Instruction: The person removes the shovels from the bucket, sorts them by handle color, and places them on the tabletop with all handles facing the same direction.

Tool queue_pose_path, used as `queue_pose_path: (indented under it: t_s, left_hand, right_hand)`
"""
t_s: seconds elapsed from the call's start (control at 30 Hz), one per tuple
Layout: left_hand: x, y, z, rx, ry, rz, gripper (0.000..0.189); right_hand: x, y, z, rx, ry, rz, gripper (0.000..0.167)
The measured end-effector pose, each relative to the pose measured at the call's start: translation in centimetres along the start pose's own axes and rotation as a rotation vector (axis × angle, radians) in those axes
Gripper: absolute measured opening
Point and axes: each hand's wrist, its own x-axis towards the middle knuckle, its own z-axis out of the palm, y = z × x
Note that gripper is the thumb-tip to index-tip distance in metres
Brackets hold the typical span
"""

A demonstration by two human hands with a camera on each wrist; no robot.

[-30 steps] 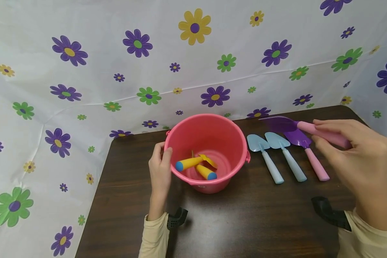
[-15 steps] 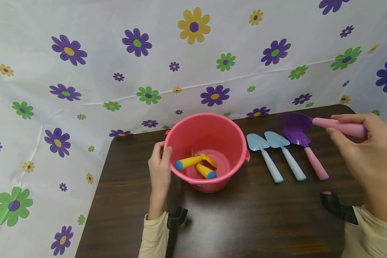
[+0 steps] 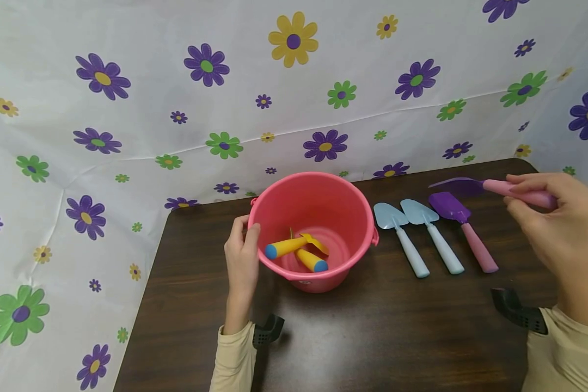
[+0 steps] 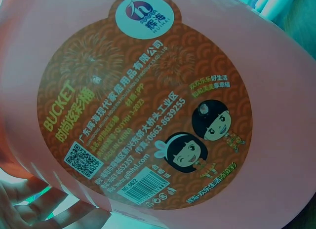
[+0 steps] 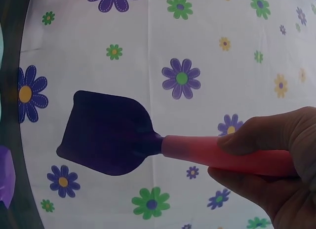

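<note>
My left hand [image 3: 242, 256] holds the pink bucket [image 3: 318, 198] by its left rim, thumb over the edge. In the left wrist view, curled fingers [image 4: 47, 209] show beside the bucket's printed label [image 4: 143, 105]. Two yellow-handled tools with blue ends, a front one [image 3: 311, 261] and a rear one [image 3: 286, 247], lie inside the bucket. My right hand [image 3: 563, 223] pinches the pink handle of a purple toy shovel [image 5: 108, 133] between thumb and fingers. That shovel is raised above the table's right side, blade pointing left.
Right of the bucket, two light blue trowels, one nearer [image 3: 411, 252] and one farther [image 3: 443, 247], lie beside another purple shovel [image 3: 449, 207] with a pink handle. They rest on a dark wooden table [image 3: 372, 332]. A flower-print sheet [image 3: 152, 81] hangs behind the table.
My right hand has moved right with the purple shovel, away from the bucket, and the blade has turned a little. The left hand and the bucket have stayed in place.
</note>
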Motion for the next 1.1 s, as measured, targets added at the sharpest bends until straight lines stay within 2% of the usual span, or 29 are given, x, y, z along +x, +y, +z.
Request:
queue_pose_path:
  t_s: [0.23, 0.73, 0.9, 1.1]
  left_hand:
    - [0.0, 0.1, 0.0, 0.001, 0.0, 0.005, 0.033]
    - [0.0, 0.0, -0.1, -0.01, -0.002, -0.01, 0.033]
    - [0.0, -0.1, 0.0, -0.01, -0.001, -0.011, 0.033]
    - [0.0, -0.1, -0.1, -0.011, -0.003, -0.004, 0.032]
  right_hand:
    - [0.1, 0.9, -0.2, -0.012, -0.013, 0.032, 0.014]
    - [0.1, 3.2, -0.2, -0.102, -0.007, 0.193, 0.014]
    - [-0.1, 5.2, 0.4, -0.078, 0.03, 0.164, 0.011]
    - [-0.6, 7.5, 1.1, -0.141, 0.027, 0.105, 0.01]
